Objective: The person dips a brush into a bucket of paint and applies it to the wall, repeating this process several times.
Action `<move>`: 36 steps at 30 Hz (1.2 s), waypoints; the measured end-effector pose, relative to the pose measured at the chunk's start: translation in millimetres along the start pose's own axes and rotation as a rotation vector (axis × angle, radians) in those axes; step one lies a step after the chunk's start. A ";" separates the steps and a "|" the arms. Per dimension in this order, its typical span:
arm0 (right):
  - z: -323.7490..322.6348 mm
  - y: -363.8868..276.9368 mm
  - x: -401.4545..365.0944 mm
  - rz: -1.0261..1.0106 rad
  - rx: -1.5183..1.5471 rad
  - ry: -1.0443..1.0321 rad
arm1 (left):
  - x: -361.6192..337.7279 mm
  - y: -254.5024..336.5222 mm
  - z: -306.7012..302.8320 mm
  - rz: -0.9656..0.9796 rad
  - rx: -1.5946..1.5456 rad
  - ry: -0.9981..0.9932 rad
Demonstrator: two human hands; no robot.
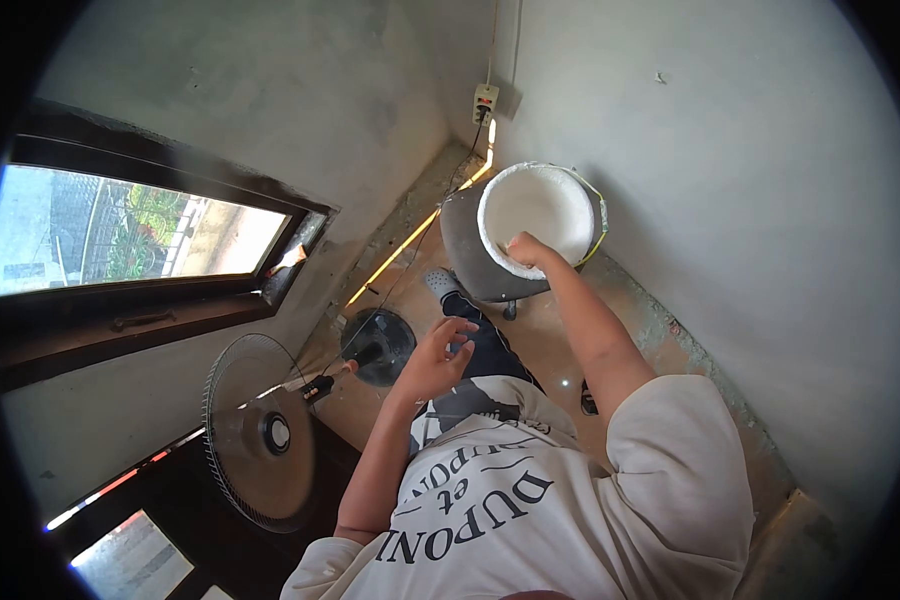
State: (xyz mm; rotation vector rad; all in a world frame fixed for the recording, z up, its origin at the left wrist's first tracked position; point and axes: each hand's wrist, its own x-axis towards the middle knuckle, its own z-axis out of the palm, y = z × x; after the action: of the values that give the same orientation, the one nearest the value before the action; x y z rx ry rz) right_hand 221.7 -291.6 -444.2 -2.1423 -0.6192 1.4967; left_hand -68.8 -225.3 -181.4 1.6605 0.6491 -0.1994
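A white bucket (545, 205) with a thin wire handle (602, 205) stands on a grey chair seat (462, 230). My right hand (526, 251) reaches over the bucket's near rim, its fingers closed and partly hidden. A small yellowish edge shows by those fingers, too little to tell what they hold. In front of my body my left hand (438, 360) hangs in the air, fingers loosely bent and apart, with nothing in them.
A standing fan (270, 435) with a round black base (378, 347) is at my left, below a dark-framed window (140, 235). A power socket (484, 103) with a cable hangs in the wall corner. Walls close in on both sides.
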 end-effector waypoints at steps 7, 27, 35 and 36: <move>-10.4 39.5 -56.6 -0.098 1.055 -0.007 | -9.9 -2.6 -1.6 0.029 0.002 0.013; 53.4 -133.4 -151.2 -0.561 1.163 -0.687 | -40.1 14.7 -16.1 0.255 0.002 0.144; 54.4 -193.6 -173.5 -0.605 1.116 -0.666 | -53.2 6.6 -42.9 0.348 -0.023 0.257; 55.7 -197.3 -173.1 -0.594 1.114 -0.641 | -56.6 9.9 -47.9 0.315 -0.044 0.256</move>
State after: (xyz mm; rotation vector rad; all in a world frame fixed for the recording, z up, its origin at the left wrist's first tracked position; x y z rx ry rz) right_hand 95.1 -231.2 -215.5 -0.5757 -0.3891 1.5766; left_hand -121.3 -197.4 -136.0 1.7352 0.5667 0.2555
